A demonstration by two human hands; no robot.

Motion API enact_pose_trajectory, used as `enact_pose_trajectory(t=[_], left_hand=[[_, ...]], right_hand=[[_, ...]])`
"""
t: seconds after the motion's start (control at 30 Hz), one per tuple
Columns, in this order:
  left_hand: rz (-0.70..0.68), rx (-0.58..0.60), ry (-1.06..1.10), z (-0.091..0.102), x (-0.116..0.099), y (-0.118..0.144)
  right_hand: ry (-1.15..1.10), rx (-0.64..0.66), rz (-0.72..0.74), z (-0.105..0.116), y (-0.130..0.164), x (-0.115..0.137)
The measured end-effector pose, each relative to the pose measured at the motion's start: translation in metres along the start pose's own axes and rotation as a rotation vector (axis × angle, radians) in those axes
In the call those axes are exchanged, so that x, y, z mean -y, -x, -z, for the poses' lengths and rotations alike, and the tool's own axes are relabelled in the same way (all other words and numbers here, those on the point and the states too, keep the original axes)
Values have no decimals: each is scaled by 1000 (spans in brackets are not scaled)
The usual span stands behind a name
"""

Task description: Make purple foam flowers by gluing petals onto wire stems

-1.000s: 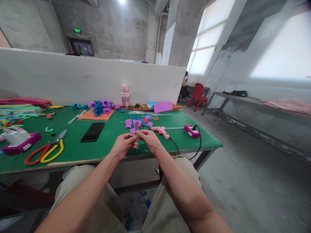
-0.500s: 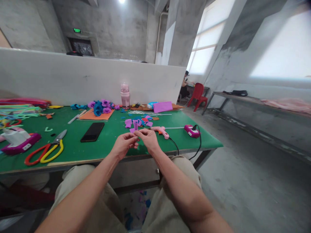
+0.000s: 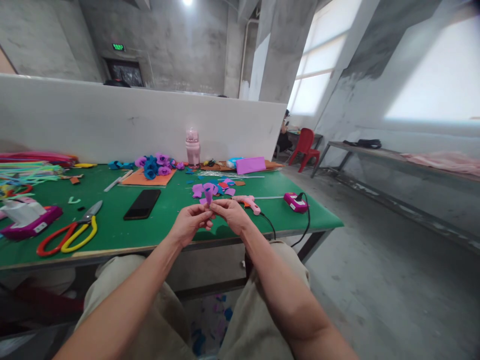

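Purple roll (image 3: 208, 192) now higher between left hand (image 3: 189, 223), right hand (image 3: 231, 215).

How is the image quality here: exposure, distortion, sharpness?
Head view: the windows are blown out white; wide-angle distortion bends the frame edges; the left hand, right hand and purple piece they pinch stay reasonably sharp; the green table is evenly lit.

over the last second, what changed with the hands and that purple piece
Little changed. Both hands keep pinching the small purple piece above the table's near edge; the left hand and right hand shifted only slightly, turning the piece a little between the fingertips. Nothing was picked up or let go. The glue gun, phone and scissors lie as before on the green table.
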State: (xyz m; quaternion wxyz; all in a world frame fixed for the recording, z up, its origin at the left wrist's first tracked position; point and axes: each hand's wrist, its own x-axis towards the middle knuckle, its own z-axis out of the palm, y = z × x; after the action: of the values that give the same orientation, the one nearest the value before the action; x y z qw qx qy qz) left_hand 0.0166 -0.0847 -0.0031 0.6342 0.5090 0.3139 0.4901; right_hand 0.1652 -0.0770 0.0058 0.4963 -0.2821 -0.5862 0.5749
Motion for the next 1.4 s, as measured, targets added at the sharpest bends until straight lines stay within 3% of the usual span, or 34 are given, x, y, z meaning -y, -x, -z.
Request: enact_pose_trajectory(t=[0.33, 0.47, 0.63, 0.8, 0.97, 1.2, 1.4], left_hand=[[-63, -10, -46, -3, -2, 3], [-231, -178, -231, 2, -10, 1], [-357, -319, -366, 10, -12, -3], [-378, -312, -396, 10, -3, -6], [-423, -275, -412, 10, 1, -6], [-498, -247, -572, 9, -2, -2], [-527, -204, -586, 10, 3, -6]], right_hand=[[117, -31, 109, -1, 1, 4], [208, -18, 170, 2, 1, 6], [338, -179, 292, -2, 0, 3], [472, -265, 403, -15, 3, 2], [576, -239, 528, -18, 7, 8], [648, -166, 551, -12, 10, 13], [677, -165, 584, -12, 9, 11]])
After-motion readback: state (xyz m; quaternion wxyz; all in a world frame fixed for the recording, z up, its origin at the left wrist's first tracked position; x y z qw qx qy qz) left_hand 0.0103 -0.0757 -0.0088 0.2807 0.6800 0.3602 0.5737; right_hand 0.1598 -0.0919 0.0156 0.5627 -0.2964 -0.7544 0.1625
